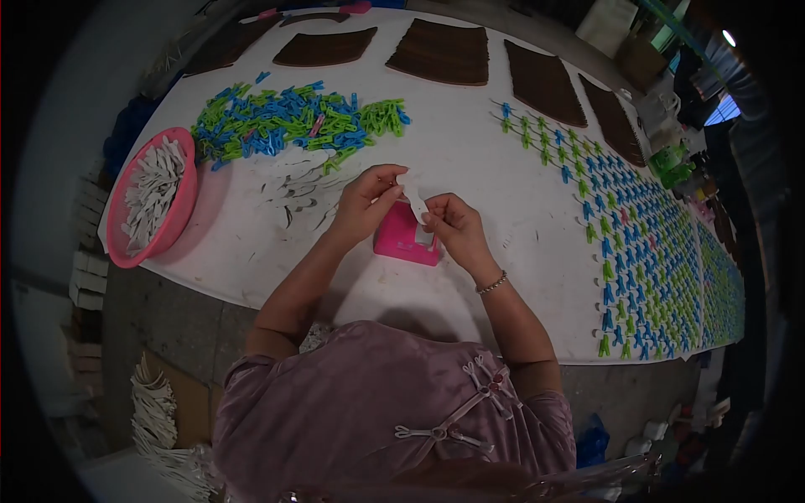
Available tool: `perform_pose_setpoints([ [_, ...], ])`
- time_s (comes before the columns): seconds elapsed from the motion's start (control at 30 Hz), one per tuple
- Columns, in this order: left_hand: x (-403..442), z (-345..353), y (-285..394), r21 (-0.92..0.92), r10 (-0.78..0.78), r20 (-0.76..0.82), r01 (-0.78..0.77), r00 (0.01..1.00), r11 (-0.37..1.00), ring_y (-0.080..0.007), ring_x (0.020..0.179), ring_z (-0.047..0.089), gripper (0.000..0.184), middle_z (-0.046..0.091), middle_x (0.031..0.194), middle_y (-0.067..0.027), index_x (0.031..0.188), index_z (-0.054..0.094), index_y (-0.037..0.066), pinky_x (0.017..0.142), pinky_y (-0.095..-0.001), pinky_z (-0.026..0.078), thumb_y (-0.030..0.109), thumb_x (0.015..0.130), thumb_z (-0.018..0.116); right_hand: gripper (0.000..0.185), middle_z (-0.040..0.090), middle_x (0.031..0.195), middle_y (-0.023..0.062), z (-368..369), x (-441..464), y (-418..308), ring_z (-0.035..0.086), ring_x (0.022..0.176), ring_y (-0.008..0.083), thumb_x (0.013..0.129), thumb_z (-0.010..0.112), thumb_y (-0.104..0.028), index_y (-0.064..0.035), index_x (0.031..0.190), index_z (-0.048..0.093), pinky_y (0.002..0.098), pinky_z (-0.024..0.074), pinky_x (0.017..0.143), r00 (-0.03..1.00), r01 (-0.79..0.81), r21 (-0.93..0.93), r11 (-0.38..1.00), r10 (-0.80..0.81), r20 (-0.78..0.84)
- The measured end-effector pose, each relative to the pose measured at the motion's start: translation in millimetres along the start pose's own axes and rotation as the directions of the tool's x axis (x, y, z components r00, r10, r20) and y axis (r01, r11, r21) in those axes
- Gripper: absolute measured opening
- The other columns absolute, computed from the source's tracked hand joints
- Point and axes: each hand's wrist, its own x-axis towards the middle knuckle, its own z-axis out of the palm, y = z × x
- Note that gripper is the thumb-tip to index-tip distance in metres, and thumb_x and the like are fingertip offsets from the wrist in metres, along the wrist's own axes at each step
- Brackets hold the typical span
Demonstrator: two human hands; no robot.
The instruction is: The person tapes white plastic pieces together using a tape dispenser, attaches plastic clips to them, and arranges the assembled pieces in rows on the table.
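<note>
A white, flat, narrow-waisted piece [414,198] is stretched between my two hands above a pink box [394,241]. My left hand [367,201] pinches its upper end between thumb and fingers. At the lower end, my right hand [457,228] pinches the same piece, close to the box's right side. Something pale shows at the box's top right, partly behind my right fingers. Left of my left hand lie several loose white, slender pieces [302,180] with dark edges, spread on the white tabletop [453,151]. Whether the held piece is one of their kind is unclear.
A pink basin [186,210] full of white pieces stands at the left edge. Behind is a heap of green and blue clothespins [277,121]. Rows of clothespins [637,251] cover the right side. Dark brown curved panels [438,52] line the far edge.
</note>
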Motion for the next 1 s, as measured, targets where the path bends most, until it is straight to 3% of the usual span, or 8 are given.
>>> perform_pose_setpoints([
  [0.03,-1.4,0.9,2.2,-0.004,-0.005,-0.007,0.005,1.0,1.0,-0.011,0.086,0.063,0.027,0.057,0.093,-0.0029,0.118,0.057,0.003,0.077,-0.0244,0.052,0.003,0.092,0.056,0.017,0.063,0.089,0.0013,-0.8,-1.9,1.0,0.059,0.078,0.0068,0.091,0.061,-0.004,0.0009,0.107,0.059,0.0219,0.0502,0.072,1.0,-0.011,-0.009,1.0,0.011,-0.022],
  [0.1,-3.7,1.7,6.3,0.276,0.15,0.005,-0.145,0.989,0.95,-0.0126,0.082,0.063,0.019,0.062,0.095,-0.0056,0.108,0.062,0.003,0.075,-0.0253,0.051,0.003,0.09,0.059,0.014,0.063,0.089,0.0011,-1.0,-7.5,1.3,0.059,0.077,0.0069,0.09,0.061,-0.004,0.0008,0.104,0.06,0.0222,0.0503,0.072,0.999,-0.034,-0.019,0.999,0.033,-0.041],
  [0.17,-3.8,-0.9,3.0,0.332,0.214,0.037,-0.214,0.976,0.919,-0.0152,0.082,0.063,0.014,0.063,0.094,-0.0066,0.102,0.063,0.003,0.074,-0.0268,0.051,0.004,0.088,0.062,0.01,0.064,0.087,0.0033,0.4,-13.4,-3.0,0.06,0.076,0.0102,0.088,0.063,-0.003,0.0,0.098,0.062,0.0244,0.05,0.071,0.981,0.15,-0.296,0.944,-0.179,-0.076],
  [0.2,-3.4,-2.5,2.0,0.388,0.283,0.081,-0.291,0.956,0.874,-0.0177,0.081,0.063,0.01,0.065,0.093,-0.0076,0.096,0.065,0.003,0.072,-0.0283,0.051,0.005,0.086,0.064,0.01,0.064,0.087,0.0033,0.1,-13.7,0.9,0.06,0.076,0.0102,0.088,0.063,-0.003,0.0,0.098,0.062,0.0244,0.05,0.071,0.983,0.143,-0.296,0.944,-0.171,-0.07],
  [0.27,-5.5,-3.2,1.9,0.446,0.297,0.098,-0.309,0.95,0.84,-0.0204,0.082,0.062,0.009,0.065,0.091,-0.0075,0.093,0.066,0.004,0.072,-0.0302,0.05,0.006,0.084,0.065,0.009,0.064,0.087,0.0065,-0.6,-12.3,14.0,0.062,0.078,0.0161,0.085,0.065,-0.002,-0.0013,0.094,0.063,0.0281,0.0494,0.071,0.915,0.297,-0.579,0.759,-0.399,-0.054],
  [0.4,-8.5,-7.6,2.4,0.558,0.315,0.19,-0.367,0.93,0.745,-0.025,0.084,0.06,0.009,0.065,0.088,-0.0061,0.087,0.067,0.006,0.071,-0.0346,0.049,0.008,0.079,0.068,0.013,0.064,0.089,0.0082,0.7,-7.7,29.1,0.061,0.08,0.0207,0.082,0.066,-0.002,-0.0029,0.095,0.063,0.0311,0.0485,0.072,0.887,0.342,-0.642,0.686,-0.46,-0.02],
  [0.67,-12.9,-16.7,-2.4,0.601,0.277,0.232,-0.361,0.932,0.713,-0.0245,0.082,0.059,0.008,0.065,0.086,-0.0049,0.085,0.066,0.007,0.074,-0.0355,0.047,0.011,0.079,0.068,0.016,0.061,0.085,0.0077,-1.5,-5.8,32.7,0.056,0.081,0.0253,0.078,0.064,0.0,-0.0051,0.093,0.063,0.037,0.0443,0.075,0.841,0.434,-0.688,0.582,-0.536,0.077],
  [1.0,-12.7,-5.7,-30.9,0.596,0.152,0.301,-0.31,0.942,0.74,-0.025,0.083,0.057,0.01,0.064,0.082,-0.0041,0.084,0.065,0.009,0.08,-0.0367,0.044,0.015,0.078,0.068,0.018,0.059,0.085,0.0094,-21.7,-20.7,38.2,0.055,0.083,0.0286,0.073,0.063,0.001,-0.0039,0.091,0.063,0.0386,0.0442,0.075,0.858,0.373,-0.763,0.528,-0.51,0.066],
])
